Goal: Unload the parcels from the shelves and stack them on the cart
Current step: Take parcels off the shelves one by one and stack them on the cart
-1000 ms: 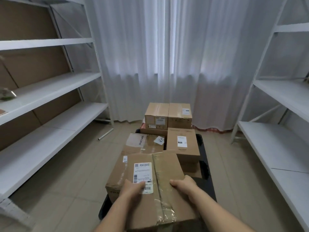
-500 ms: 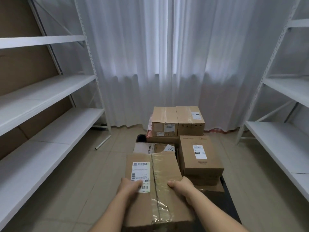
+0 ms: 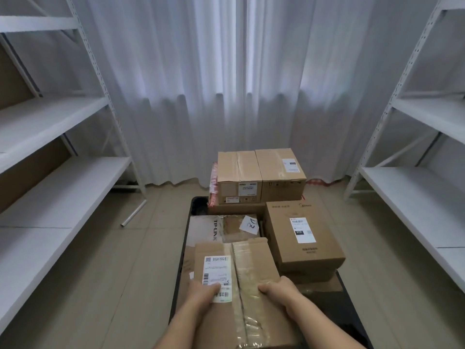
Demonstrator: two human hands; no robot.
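Note:
A taped cardboard parcel (image 3: pixel 249 263) with a white shipping label fills the lower middle of the view. My left hand (image 3: pixel 202 292) grips its left side over the label, and my right hand (image 3: pixel 279 289) grips its right side. It hangs over the near end of a black cart (image 3: pixel 198 206) loaded with several parcels. Under it lies a flat TP-LINK box (image 3: pixel 214 229). To its right stands a labelled brown box (image 3: pixel 302 238). Two more boxes (image 3: pixel 261 172) top the far end of the cart.
White metal shelving runs along the left (image 3: pixel 57 182) and the right (image 3: pixel 415 197), its boards bare. White curtains (image 3: pixel 226 84) close off the far wall. A loose white tube (image 3: pixel 133 214) lies on the tiled floor near the left shelf's leg.
My view has swung further right and dipped, centring the cart. The parcel in both hands has moved forward and down over the cart's near end.

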